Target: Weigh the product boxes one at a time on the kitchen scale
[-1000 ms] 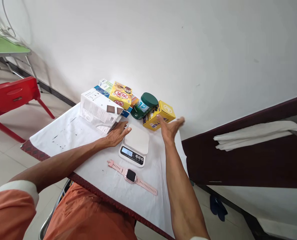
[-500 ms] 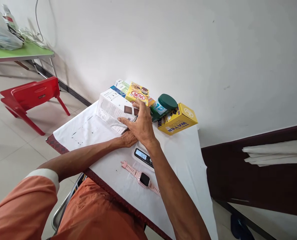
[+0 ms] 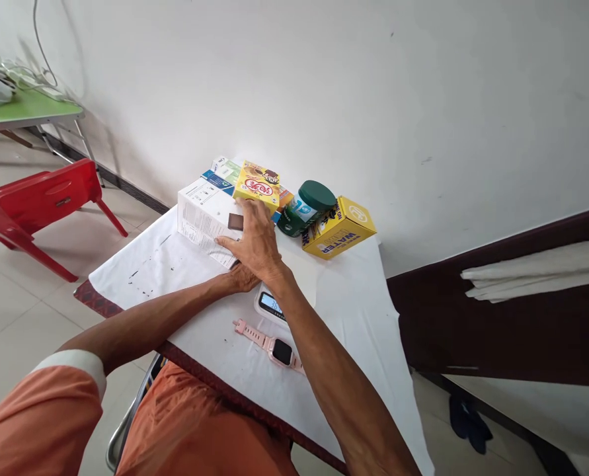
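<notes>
At the far left, a green-topped folding table (image 3: 31,109) stands above a red plastic chair (image 3: 51,198); on the white cloth (image 3: 353,304) lies a long white cardboard box printed with brown squares (image 3: 205,208); the left hand (image 3: 244,277) is low at its near end, its fingers hidden, so I cannot tell its grip; the right hand (image 3: 257,238) lies across that end, thumb wide of the bent fingers, though whether they grip the box I cannot tell; beyond it is a yellow carton with red lettering (image 3: 258,188); rightward come a pink-strapped watch (image 3: 280,352), a white kitchen scale (image 3: 299,274) partly covered by the right arm, a tilted green jar (image 3: 308,208) and a yellow "WATER" box (image 3: 338,237).
</notes>
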{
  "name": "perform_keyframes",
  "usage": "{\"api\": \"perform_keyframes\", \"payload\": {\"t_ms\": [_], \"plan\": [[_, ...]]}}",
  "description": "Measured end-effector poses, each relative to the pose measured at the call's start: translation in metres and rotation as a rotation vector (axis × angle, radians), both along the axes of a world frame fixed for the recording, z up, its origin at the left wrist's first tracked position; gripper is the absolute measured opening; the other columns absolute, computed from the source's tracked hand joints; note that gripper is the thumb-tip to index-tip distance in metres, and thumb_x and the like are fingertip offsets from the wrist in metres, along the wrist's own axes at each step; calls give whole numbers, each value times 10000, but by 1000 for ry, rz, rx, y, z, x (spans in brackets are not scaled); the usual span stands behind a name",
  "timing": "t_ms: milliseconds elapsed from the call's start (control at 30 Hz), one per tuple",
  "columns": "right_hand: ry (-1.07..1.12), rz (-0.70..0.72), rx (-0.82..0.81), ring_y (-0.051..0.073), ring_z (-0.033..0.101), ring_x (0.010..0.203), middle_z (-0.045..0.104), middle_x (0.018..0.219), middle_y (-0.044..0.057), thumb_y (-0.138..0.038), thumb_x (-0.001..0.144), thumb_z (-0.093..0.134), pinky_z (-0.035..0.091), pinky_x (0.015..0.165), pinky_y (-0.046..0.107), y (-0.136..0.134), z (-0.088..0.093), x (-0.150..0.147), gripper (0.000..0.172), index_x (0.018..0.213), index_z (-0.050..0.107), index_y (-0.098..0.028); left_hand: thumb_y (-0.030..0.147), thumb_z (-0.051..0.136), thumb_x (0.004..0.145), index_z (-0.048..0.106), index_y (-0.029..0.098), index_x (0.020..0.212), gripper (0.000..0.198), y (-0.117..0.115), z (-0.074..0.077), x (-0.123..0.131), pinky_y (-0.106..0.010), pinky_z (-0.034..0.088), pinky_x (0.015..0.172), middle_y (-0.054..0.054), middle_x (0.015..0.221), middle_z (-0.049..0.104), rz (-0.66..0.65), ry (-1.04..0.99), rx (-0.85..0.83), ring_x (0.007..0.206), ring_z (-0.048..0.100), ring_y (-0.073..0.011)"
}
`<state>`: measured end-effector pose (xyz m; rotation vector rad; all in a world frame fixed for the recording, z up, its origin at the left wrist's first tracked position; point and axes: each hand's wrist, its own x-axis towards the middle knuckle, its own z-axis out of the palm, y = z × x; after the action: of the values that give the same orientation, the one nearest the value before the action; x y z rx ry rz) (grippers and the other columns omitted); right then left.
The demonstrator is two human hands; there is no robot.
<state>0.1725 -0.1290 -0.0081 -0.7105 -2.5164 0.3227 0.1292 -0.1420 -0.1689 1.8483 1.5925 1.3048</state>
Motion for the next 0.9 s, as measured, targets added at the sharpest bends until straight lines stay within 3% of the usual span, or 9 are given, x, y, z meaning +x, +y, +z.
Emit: {"api": "perform_keyframes", "payload": {"t_ms": [167,267,367,467,567,633,733,900], "plan": [[152,43,-97,360,580,1362,657,1387,143,-344,812,873,492,1196,633,4,-4,0,687,1432,600,-230,352,484,1035,718,240,1386,436,-3,15,1,-501,401,1321,-148,1583,645,-7,-88,-65,1521,567,-350],[249,82,-106,347,601,1360,660,1402,143,-372,806,896,501,1211,616,11,9,5,677,1409,623,-229,441,476,1047,699,245,1374,441,-6,30,3,-522,421,1300,-142,1540,674,3,-132,-97,1490,587,-360],[373,137,-104,343,623,1359,647,1423,127,-493,802,914,529,1200,612,22,42,25,728,1423,626,-245,586,377,1087,676,209,1362,554,-11,48,4,-549,487,1231,-160,1431,723,29,-166,-81,1409,632,-366],[486,144,-92,335,654,1344,655,1432,84,-595,783,922,562,1176,622,33,90,64,736,1397,657,-289,707,263,1088,686,174,1293,711,-15,60,4,-549,517,1182,-184,1347,733,54,-219,-58,1345,652,-365],[597,89,10,311,712,1254,713,1333,41,-523,692,1010,605,1145,611,38,130,118,664,1258,739,-303,765,227,1075,700,180,1211,764,-15,61,3,-525,550,1126,-174,1292,738,77,-279,-81,1224,696,-335],[583,33,83,309,720,1252,732,1269,-7,-511,720,998,614,1138,624,38,143,155,578,1234,764,-386,806,245,1056,703,181,1191,787,-13,58,4,-508,569,1094,-170,1276,743,92,-336,-99,1175,712,-322],[530,-49,112,352,707,1294,733,1258,-20,-495,744,985,605,1136,666,38,136,200,557,1257,770,-457,864,263,1022,703,169,1230,849,-10,54,5,-500,567,1106,-180,1311,743,97,-422,-107,1212,712,-329],[433,-142,17,397,718,1243,715,1321,44,-470,708,1000,646,1049,649,41,96,233,642,1303,766,-415,874,225,1018,666,100,1385,964,-9,58,5,-491,537,1167,-229,1428,712,91,-561,-162,1316,698,-338]]}}
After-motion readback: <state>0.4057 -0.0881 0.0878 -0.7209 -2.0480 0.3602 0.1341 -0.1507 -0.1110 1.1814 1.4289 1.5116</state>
